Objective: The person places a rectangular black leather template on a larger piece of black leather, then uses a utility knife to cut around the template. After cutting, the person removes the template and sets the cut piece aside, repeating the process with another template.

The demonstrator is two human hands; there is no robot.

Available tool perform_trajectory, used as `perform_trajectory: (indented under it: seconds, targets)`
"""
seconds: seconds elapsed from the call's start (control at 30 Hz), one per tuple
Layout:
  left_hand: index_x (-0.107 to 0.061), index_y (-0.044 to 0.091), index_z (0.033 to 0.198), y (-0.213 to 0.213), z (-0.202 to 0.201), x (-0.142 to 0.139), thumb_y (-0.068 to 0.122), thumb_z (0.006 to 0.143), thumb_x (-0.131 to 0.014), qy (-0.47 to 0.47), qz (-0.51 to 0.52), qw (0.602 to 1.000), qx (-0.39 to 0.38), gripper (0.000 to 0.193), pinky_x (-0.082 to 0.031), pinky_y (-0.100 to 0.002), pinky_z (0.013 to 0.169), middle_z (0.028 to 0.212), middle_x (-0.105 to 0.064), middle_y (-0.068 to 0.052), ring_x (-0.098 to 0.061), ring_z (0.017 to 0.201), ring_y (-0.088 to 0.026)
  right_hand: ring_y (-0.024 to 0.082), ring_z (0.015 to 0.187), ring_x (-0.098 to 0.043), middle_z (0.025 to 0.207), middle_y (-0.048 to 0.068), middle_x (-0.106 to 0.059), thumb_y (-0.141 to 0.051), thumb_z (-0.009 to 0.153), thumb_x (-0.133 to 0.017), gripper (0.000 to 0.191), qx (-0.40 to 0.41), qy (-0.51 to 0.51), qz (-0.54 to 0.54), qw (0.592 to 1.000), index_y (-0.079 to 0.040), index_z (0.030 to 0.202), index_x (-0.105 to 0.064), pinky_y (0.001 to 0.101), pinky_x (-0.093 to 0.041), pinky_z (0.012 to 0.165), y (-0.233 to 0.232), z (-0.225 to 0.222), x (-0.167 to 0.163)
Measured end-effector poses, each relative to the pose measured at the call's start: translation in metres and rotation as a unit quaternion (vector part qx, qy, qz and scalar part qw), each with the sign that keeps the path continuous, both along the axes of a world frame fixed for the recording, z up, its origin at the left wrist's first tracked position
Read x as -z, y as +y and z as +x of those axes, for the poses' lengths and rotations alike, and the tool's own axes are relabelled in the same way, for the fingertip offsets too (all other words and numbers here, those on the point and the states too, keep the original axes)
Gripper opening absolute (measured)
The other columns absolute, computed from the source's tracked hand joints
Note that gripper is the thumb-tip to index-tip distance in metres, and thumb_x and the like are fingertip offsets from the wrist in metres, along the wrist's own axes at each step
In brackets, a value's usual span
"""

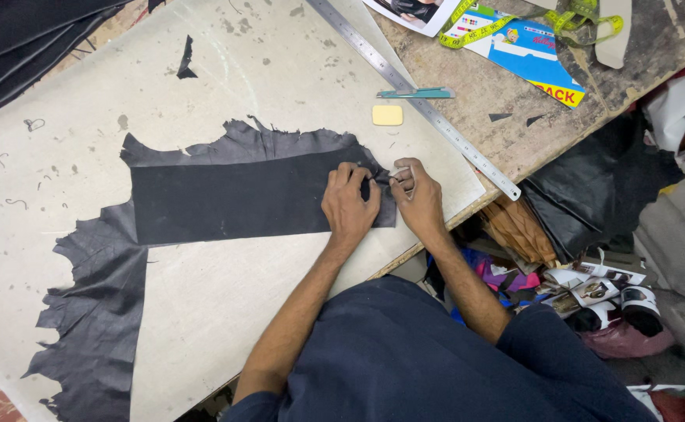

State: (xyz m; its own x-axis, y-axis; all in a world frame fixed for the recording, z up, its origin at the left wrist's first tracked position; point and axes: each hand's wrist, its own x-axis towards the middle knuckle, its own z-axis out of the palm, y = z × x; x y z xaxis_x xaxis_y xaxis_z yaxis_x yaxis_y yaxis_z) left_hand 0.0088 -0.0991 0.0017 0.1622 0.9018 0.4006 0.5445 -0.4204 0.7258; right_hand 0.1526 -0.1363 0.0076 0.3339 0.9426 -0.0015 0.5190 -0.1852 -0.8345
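A ragged-edged piece of black leather (100,312) lies on a pale cutting board (225,70). A straight-edged dark rectangular pattern piece (233,199) rests on top of it. My left hand (350,205) presses flat on the right end of that pattern piece. My right hand (417,195) is closed around a small pale marking tool, its tip at the pattern's right edge beside my left fingers.
A long steel ruler (417,98) lies diagonally across the board's right side. Beside it sit a teal utility knife (414,94) and a yellow block (387,115). A yellow tape measure (530,19) and a blue card lie on the wooden table. Scraps and papers pile on the floor at right.
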Motion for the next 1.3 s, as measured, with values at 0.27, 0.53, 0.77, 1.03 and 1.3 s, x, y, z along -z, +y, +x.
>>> perform_trajectory:
  seconds: [0.27,0.53,0.77,1.03,1.3]
  targets:
    - [-0.059,-0.002,0.104,0.006,-0.017,0.012,0.005,0.089,-0.052,-0.150,-0.119,0.981,0.022,0.018,-0.049,-0.041,0.079,0.100,-0.058,-0.015,-0.061,0.086,-0.027,0.025,0.072,-0.072,0.082,0.014,-0.073,-0.025,0.098,-0.068,0.025,0.009,-0.057,-0.047,0.997,-0.002,0.107,-0.067,0.0388,-0.055,0.066,0.011,-0.008,-0.017]
    - [-0.056,-0.003,0.103,0.009,-0.023,0.020,0.002,0.090,-0.045,-0.204,-0.090,0.974,0.027,0.018,-0.050,-0.042,0.083,0.104,-0.059,-0.017,-0.060,0.090,-0.029,0.034,0.068,-0.067,0.076,0.016,-0.068,-0.023,0.093,-0.074,0.022,0.013,-0.138,-0.042,0.990,-0.003,0.088,-0.067,0.0462,-0.049,0.061,0.015,-0.017,-0.017]
    - [-0.057,-0.002,0.105,0.004,-0.020,0.014,0.004,0.093,-0.048,-0.155,-0.105,0.982,0.022,0.016,-0.051,-0.041,0.082,0.104,-0.059,-0.017,-0.061,0.090,-0.029,0.034,0.073,-0.066,0.085,0.014,-0.067,-0.019,0.094,-0.072,0.015,0.009,-0.153,0.018,0.988,-0.004,0.092,-0.068,0.0460,-0.049,0.064,0.014,-0.014,-0.010]
    - [-0.058,-0.001,0.103,0.006,-0.018,0.013,0.005,0.094,-0.052,-0.133,-0.082,0.988,0.012,0.013,-0.052,-0.042,0.081,0.105,-0.062,-0.016,-0.063,0.092,-0.030,0.036,0.080,-0.067,0.092,0.013,-0.067,-0.015,0.094,-0.070,0.012,-0.005,-0.201,0.028,0.979,-0.004,0.099,-0.068,0.0465,-0.051,0.067,0.016,-0.017,-0.013]
    - [-0.058,-0.002,0.105,0.006,-0.018,0.012,0.004,0.093,-0.052,-0.123,-0.088,0.988,0.010,0.015,-0.052,-0.042,0.080,0.105,-0.061,-0.017,-0.063,0.090,-0.030,0.036,0.079,-0.067,0.091,0.013,-0.065,-0.013,0.095,-0.070,0.011,-0.011,-0.190,0.013,0.982,-0.003,0.097,-0.067,0.0463,-0.051,0.067,0.019,-0.010,-0.009]
